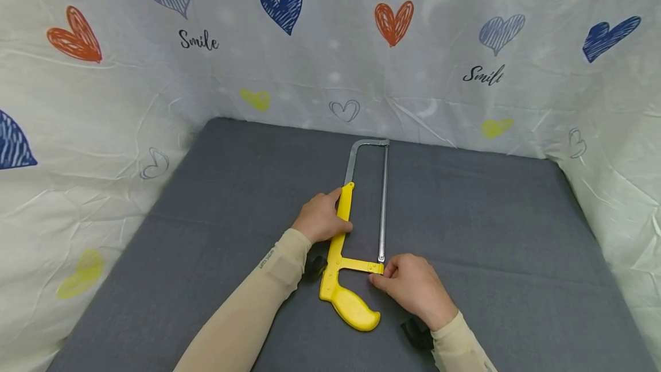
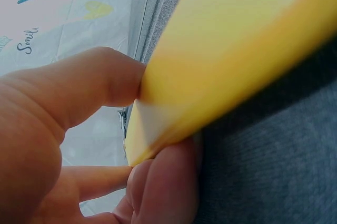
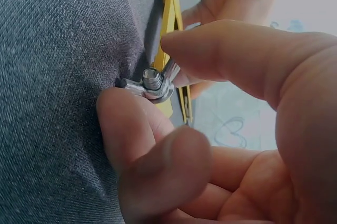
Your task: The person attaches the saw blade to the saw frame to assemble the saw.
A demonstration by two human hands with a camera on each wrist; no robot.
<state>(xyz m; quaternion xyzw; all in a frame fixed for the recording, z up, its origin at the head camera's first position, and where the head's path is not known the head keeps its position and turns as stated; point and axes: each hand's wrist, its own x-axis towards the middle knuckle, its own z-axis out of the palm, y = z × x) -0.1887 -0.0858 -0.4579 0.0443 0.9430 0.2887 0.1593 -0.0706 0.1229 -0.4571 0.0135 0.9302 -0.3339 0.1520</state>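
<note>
A: Report the position of the hacksaw point(image 1: 356, 245).

B: The hacksaw lies flat on the grey table mat point(image 1: 490, 228), near the centre of the head view. Its long axis runs from 6 o'clock to 12 o'clock. The yellow pistol handle point(image 1: 353, 306) is at the 6 o'clock end, nearest the person. The metal frame bow point(image 1: 361, 151) is at the 12 o'clock end. The blade point(image 1: 383, 205) runs along the 3 o'clock side of the frame.

A: State of the left hand point(image 1: 321, 217)?

B: It grips the yellow frame bar from the 9 o'clock side. The thumb lies on top and the fingers are curled round the bar. The left wrist view confirms contact: thumb and fingertips touch the yellow plastic edge.

A: State of the right hand point(image 1: 413, 286)?

B: It sits at 3 o'clock of the handle, at the near end of the blade. The right wrist view shows the thumb and index finger pinching the metal wing nut point(image 3: 154, 82) on its threaded bolt. The remaining fingers are curled under.

A: Surroundings?

B: A white cloth backdrop point(image 1: 330, 45) printed with hearts and the word "Smile" stands round the mat at 9, 12 and 3 o'clock. Both forearms wear beige sleeves point(image 1: 248, 309)
</note>
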